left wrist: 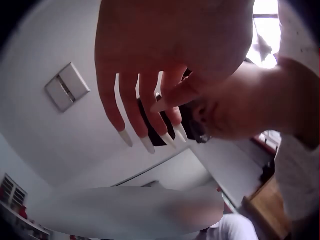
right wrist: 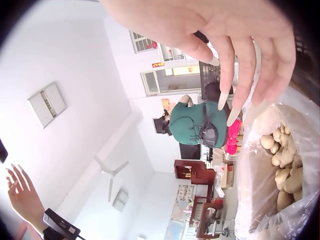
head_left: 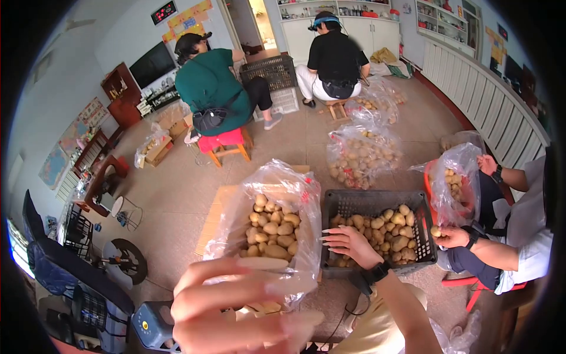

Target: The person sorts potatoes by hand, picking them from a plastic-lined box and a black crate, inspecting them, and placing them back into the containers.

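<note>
My right hand (head_left: 345, 241) hovers with spread, long-nailed fingers over the left rim of a black plastic crate (head_left: 377, 197) that holds several potatoes (head_left: 392, 227). It holds nothing. Just left of it stands a clear plastic bag (head_left: 274, 230) full of potatoes, which also shows in the right wrist view as the bag (right wrist: 280, 160) beneath the right hand (right wrist: 240, 90). My left hand (head_left: 247, 307) is raised close to the head camera, blurred, fingers extended and empty. In the left wrist view the left hand (left wrist: 145, 120) shows straight fingers against the ceiling.
A person in a white shirt at the right holds a potato (head_left: 436, 231) beside another bag (head_left: 457, 177). More potato bags (head_left: 362, 153) lie on the floor. Two people sit at the back, one in green (head_left: 212, 88) on a red stool, one in black (head_left: 336, 56).
</note>
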Tool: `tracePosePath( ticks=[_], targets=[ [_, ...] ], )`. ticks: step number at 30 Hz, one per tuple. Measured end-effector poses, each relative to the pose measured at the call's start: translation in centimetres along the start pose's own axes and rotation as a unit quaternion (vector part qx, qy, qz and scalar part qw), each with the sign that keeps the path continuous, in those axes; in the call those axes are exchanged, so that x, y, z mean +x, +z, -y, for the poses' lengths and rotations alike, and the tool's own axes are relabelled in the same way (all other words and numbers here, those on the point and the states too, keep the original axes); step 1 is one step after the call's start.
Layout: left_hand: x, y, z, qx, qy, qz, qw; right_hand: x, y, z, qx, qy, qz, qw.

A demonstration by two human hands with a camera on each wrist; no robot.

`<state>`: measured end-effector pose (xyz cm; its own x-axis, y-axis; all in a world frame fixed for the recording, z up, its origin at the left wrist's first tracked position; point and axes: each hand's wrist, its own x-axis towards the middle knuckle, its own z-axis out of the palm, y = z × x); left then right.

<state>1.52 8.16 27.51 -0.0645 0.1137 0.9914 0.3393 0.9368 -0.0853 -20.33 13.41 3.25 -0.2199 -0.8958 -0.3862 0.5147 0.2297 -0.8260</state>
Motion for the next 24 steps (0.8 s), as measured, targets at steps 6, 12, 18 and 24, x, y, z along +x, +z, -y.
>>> tracePosePath(
  ticks=[6,12,18,24],
  targets=[
    [2.4,-5.0,-3.7,-0.029,-0.089,0.228,0.969,0.0,-0.1,0.3,-0.005,-0.025,0.011,1.0],
    [5.3,-3.4,-5.8,-0.003,-0.137,0.254,0.957,0.3,0.2,0.5,-0.01,-0.018,0.009,1.0],
    [2.5,-0.9,-5.8,0.031,-0.049,0.022,0.998,0.3,0.1,0.1,-0.008,-0.015,0.007,1.0],
    [3.4,-2.9,-2.8,-0.118,-0.004,0.182,0.976,0.0,0.1,0.4,-0.019,-0.013,0.001,1.0]
  ],
)
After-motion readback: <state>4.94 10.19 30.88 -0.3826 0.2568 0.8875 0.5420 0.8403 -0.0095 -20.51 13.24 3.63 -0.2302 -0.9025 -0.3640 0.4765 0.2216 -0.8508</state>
